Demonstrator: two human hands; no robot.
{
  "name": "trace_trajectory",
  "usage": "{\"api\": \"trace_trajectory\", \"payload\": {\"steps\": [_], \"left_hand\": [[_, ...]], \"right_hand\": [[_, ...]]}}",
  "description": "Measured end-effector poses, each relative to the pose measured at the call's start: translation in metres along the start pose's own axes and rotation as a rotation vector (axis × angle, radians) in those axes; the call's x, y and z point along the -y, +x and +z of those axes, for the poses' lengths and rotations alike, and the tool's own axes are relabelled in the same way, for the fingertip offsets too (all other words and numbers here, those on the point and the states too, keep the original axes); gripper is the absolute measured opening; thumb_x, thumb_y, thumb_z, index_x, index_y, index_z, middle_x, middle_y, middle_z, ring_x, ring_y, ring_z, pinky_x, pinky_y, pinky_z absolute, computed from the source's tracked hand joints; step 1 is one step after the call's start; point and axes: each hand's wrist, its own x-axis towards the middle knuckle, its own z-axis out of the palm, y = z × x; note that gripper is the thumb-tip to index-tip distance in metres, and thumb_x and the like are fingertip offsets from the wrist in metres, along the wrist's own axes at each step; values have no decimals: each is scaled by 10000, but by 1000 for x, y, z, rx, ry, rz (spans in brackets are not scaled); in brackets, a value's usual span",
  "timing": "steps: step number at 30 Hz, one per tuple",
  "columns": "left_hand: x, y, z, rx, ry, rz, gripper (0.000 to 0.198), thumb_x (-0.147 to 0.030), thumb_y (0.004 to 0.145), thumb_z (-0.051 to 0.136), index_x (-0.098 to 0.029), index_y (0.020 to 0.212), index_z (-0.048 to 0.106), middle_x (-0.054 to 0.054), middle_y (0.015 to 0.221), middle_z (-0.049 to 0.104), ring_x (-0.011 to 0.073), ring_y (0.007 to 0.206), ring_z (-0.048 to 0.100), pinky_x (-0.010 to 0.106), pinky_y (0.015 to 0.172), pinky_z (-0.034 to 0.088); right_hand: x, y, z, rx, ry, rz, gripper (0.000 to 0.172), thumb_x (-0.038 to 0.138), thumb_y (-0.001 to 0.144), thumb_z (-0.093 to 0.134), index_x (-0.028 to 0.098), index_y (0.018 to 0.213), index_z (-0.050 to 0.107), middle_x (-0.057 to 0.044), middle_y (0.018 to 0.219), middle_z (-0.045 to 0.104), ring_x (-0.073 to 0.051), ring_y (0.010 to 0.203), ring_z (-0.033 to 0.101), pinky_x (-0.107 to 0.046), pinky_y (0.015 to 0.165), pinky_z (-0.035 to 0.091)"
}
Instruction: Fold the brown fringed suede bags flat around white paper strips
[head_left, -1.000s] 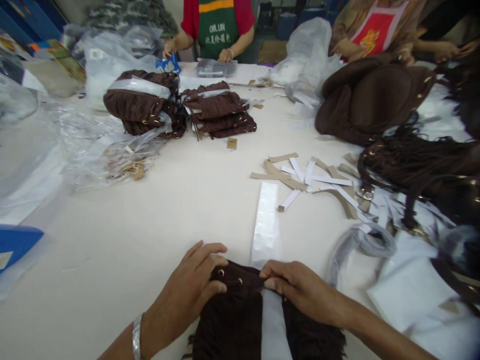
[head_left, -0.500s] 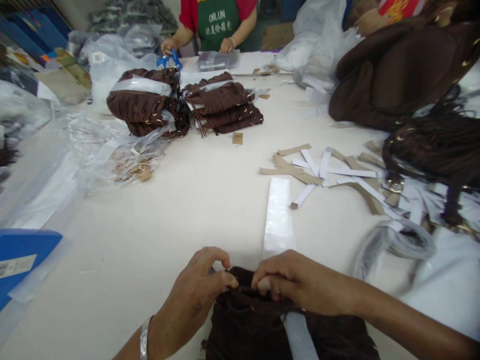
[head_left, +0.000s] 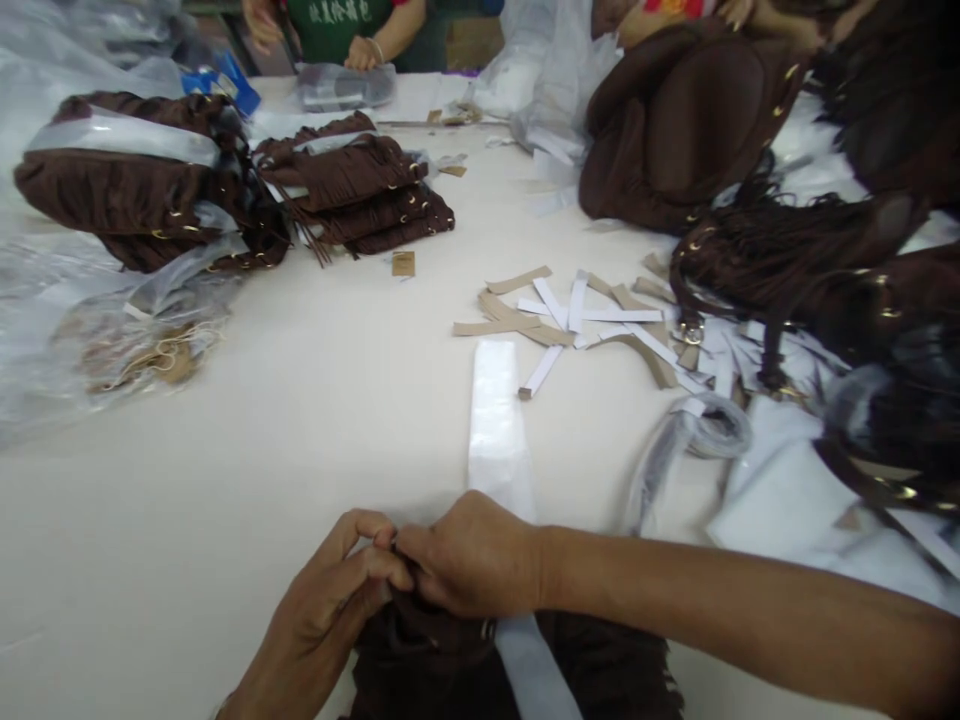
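Observation:
A dark brown bag point(head_left: 435, 665) lies at the near edge of the table, with a white plastic strip point(head_left: 499, 430) running out from beneath my right hand and over the bag's front. My left hand point(head_left: 341, 590) pinches the top left corner of the bag's opening between thumb and fingers. Close against it, my right hand point(head_left: 469, 560) is closed on the same edge, its fingertips partly hidden. The two hands nearly touch at that corner. A small metal fitting shows on the bag below my right hand.
Stacked brown bags point(head_left: 135, 190) stand at the back left beside clear plastic with tags point(head_left: 169, 355). Paper strips point(head_left: 562, 310) lie scattered right of centre. A coiled plastic-wrapped strap point(head_left: 712, 425) and more brown bags point(head_left: 675, 130) are at the right. A co-worker's hand point(head_left: 364, 52) is across the table.
My right hand has moved left along the bag's opening to meet my left hand at the corner. The view has turned to the right, so the table's contents appear further left.

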Motion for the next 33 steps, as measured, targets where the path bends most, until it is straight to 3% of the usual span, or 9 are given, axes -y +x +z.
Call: {"api": "trace_trajectory", "payload": {"steps": [3,8,13,16,21,25,28,33], "left_hand": [[2,-2,1,17,-4,-30,154,-271,956,451,-273,918,601,34,1046,473,169,960,519,246,786,498],[-6,-10,-4,83,154,-71,181,-281,966,426,-266,901,594,34,1110,468,168,1041,494,225,837,475],[-12,-9,-13,177,225,-54,223,-277,987,355,-260,944,573,34,1153,455,138,966,512,218,824,463],[-12,-6,-13,168,270,-47,230,-257,990,337,-260,977,567,35,1167,454,125,920,517,211,786,456],[-9,-2,-6,121,275,-24,229,-253,983,347,-267,953,573,25,1108,486,120,857,537,215,724,466],[-2,-2,2,36,314,21,221,-264,960,368,-275,929,586,29,998,550,133,768,566,208,609,492],[0,-1,2,6,333,80,240,-275,950,358,-288,960,598,25,951,588,130,718,581,194,576,503],[-16,-3,-14,120,450,162,216,-199,915,382,-248,930,591,35,1045,588,113,794,597,167,682,505]], "right_hand": [[0,0,5,-26,-24,27,382,362,882,444,166,1201,520,-52,709,677,-175,537,569,-256,490,309],[-6,-5,-1,-25,131,66,227,294,812,523,215,1010,598,5,640,629,-150,587,570,-228,538,313],[-14,-19,-13,14,219,158,179,280,880,514,226,1026,601,-1,765,682,-139,685,606,-220,601,351],[-16,-28,-21,48,162,185,189,246,908,484,219,1040,617,-22,822,708,-154,745,645,-228,632,372],[-6,-21,-21,231,-99,194,196,304,848,572,160,957,648,-88,751,702,-229,687,674,-271,547,388],[3,-11,-18,356,-207,149,164,190,764,632,123,911,654,-112,753,704,-248,645,675,-284,482,387],[-1,-12,-21,391,-147,127,158,225,773,599,132,878,671,-106,763,710,-240,656,673,-280,480,369],[-19,-24,-33,344,60,121,201,296,774,556,196,890,685,-42,771,714,-179,672,638,-257,528,325]]}}
